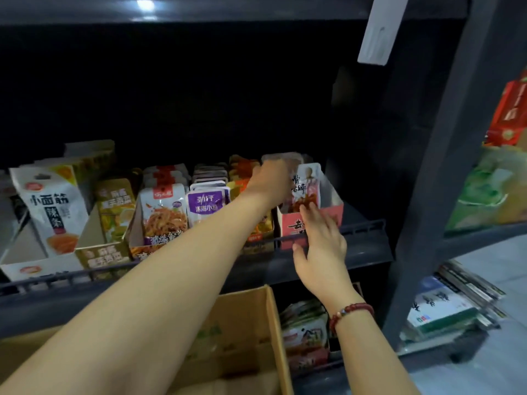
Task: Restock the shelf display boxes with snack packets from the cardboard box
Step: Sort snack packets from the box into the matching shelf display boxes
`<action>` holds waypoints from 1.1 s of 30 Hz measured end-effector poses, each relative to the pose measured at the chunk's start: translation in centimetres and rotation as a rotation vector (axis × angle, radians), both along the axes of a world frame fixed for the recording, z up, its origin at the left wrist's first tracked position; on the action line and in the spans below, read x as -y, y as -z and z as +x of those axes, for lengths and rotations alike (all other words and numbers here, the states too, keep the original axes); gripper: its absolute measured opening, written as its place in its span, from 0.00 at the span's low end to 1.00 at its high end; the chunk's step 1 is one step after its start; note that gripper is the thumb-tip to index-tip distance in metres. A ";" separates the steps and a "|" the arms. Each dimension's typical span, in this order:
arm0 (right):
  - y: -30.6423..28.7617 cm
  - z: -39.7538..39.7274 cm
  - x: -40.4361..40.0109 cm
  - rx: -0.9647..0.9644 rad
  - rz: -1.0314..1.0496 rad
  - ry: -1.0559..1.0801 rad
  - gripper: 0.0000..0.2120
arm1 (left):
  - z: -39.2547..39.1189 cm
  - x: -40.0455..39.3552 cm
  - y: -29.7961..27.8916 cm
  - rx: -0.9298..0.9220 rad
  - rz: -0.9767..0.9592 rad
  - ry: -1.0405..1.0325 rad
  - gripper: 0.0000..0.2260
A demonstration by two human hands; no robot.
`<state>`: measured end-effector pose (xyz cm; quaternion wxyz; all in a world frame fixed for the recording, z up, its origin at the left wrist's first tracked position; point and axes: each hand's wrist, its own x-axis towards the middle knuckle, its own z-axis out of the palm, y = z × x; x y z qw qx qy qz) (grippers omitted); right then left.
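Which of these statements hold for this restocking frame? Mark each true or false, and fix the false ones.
1. The left hand reaches into the red display box at the right end of the shelf row. True.
2. The right hand grips a packet lifted clear of the shelf. False: its straight fingers lie against the box front and the front packet.
3. A beaded bracelet sits on the left wrist. False: it is on the right wrist.
4. The cardboard box sits below the shelf rail. True.
5. The purple packet stands left of the red display box. True.
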<state>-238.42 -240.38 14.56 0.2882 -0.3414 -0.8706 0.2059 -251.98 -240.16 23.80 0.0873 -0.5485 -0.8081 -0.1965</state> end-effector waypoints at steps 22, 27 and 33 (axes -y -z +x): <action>0.7 4.4 9.5 0.058 0.054 -0.397 0.13 | 3.7 21.1 10.4 0.302 0.266 0.028 0.11; 2.8 5.6 11.6 0.200 0.050 -0.536 0.10 | 3.0 26.0 17.7 0.545 -0.006 -0.046 0.11; 2.2 5.6 13.1 0.352 0.080 -0.629 0.11 | 1.1 29.4 25.1 0.860 -0.466 -0.103 0.12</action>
